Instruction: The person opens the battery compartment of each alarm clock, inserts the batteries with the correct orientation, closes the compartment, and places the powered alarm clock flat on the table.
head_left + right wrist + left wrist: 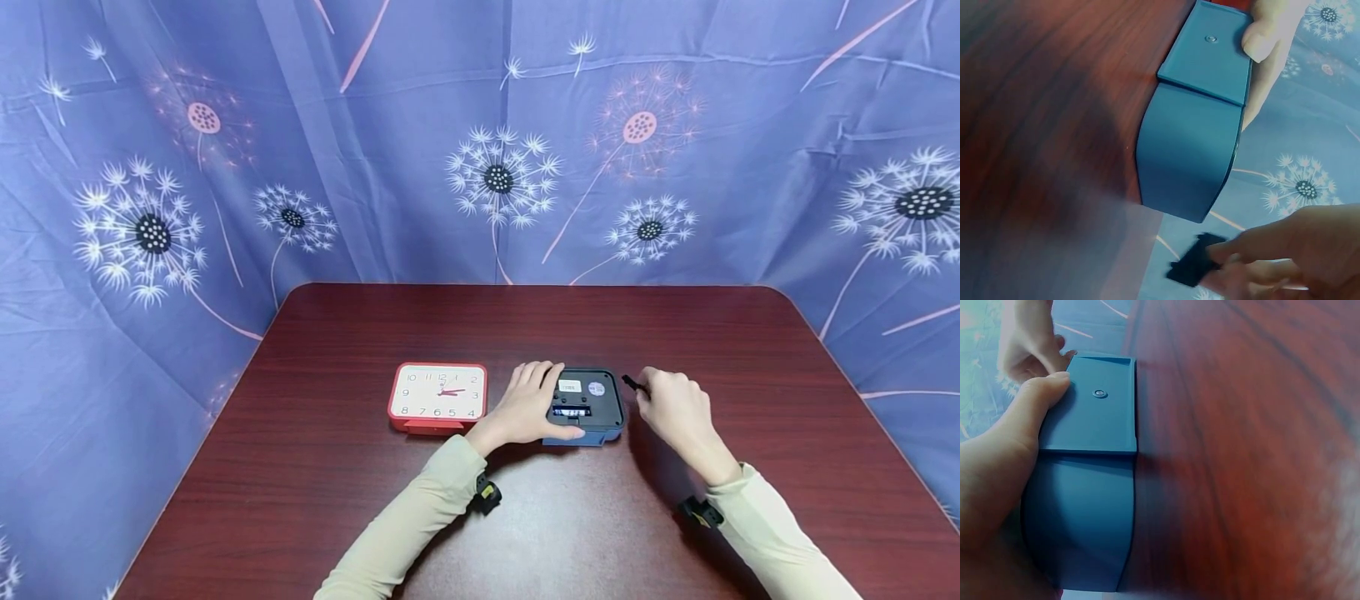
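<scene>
pale sleeves (401, 525) aslant, left hand (527, 406) astride blue clock (609, 412)

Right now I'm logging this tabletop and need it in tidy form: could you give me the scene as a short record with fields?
Left hand: the left hand grips the blue clock at its left end
Right hand: the right hand pinches a small black cover, apart from the clock
Blue clock: back up, battery compartment uncovered
In compartment: what looks like a battery
Red clock: the red clock lies face up, left of the blue one
Surface: dark red-brown wooden table
Backdrop: blue dandelion-print cloth
</scene>
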Demonstrator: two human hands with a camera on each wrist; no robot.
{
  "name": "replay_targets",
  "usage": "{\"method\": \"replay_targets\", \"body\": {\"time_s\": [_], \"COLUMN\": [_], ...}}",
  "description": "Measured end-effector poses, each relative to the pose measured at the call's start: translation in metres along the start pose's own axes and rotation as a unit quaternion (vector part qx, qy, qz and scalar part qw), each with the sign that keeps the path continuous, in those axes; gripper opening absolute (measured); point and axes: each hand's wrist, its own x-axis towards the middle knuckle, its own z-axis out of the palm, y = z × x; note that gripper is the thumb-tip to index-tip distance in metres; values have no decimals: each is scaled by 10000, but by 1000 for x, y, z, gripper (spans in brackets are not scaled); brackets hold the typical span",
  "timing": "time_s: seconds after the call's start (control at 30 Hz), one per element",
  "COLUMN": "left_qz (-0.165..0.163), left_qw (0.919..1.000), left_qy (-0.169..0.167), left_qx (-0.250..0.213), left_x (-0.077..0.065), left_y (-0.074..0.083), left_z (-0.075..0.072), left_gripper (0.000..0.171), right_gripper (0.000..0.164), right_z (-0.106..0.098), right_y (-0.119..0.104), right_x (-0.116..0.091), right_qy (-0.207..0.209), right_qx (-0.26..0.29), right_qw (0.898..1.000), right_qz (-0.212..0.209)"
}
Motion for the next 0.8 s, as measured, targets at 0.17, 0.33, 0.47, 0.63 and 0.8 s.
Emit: {"method": "replay_targets", "body": {"time_s": [0.17,0.33,0.47,0.63,0.8], "left_qz": [-12,-11,13,13,2], "left_qw": [10000,10000,10000,10000,10000], "left_qy": [-5,6,48,69,47], "left_qx": [-60,-75,-67,-24,6], "left_x": [0,0,0,-1,-1], "left_y": [0,0,1,1,1], "left_z": [0,-1,-2,-2,-1], "left_gripper": [104,104,104,104,105], "right_gripper": [7,8,8,8,10], "right_z": [0,-2,-2,-2,0], "right_y": [-4,-8,-12,-17,-23], "right_x": [2,3,1,-1,-3], "right_qy": [556,506,502,551,524], "right_qx": [269,490,561,569,558], "right_qw": [9979,9972,9963,9947,9933], "right_qz": [-186,-254,-408,-663,-867]}}
